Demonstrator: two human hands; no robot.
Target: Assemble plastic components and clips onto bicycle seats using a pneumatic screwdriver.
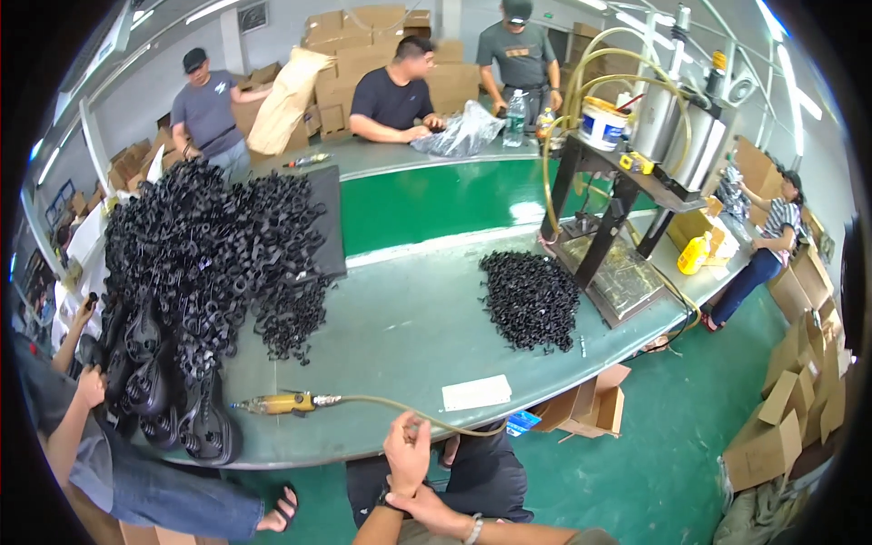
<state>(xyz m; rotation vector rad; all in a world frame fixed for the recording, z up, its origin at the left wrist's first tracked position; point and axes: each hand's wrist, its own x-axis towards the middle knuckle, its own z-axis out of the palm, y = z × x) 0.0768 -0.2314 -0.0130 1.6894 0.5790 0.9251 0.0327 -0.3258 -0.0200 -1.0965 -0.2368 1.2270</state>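
My left hand [407, 452] is raised over my lap at the table's near edge, fingers loosely bent and apart, nothing visible in them. Around my left wrist, by a dark band, my right hand [430, 510] is closed. A yellow hose [381, 400] passes just beyond my left fingertips; whether they touch it I cannot tell. That hose runs to a yellow air screwdriver [277, 403] lying on the green table [391, 336]. A white rectangular card [477, 392] lies right of my hands. Farther off is a heap of small black parts [530, 302].
Left stands a big pile of black ring-like parts [200, 245], with black sole-shaped pieces [209, 422] before it. A co-worker's hand [91, 386] is beside them. A press [627, 209] stands right. Several people work around the table; cardboard boxes [767, 445] line the right floor.
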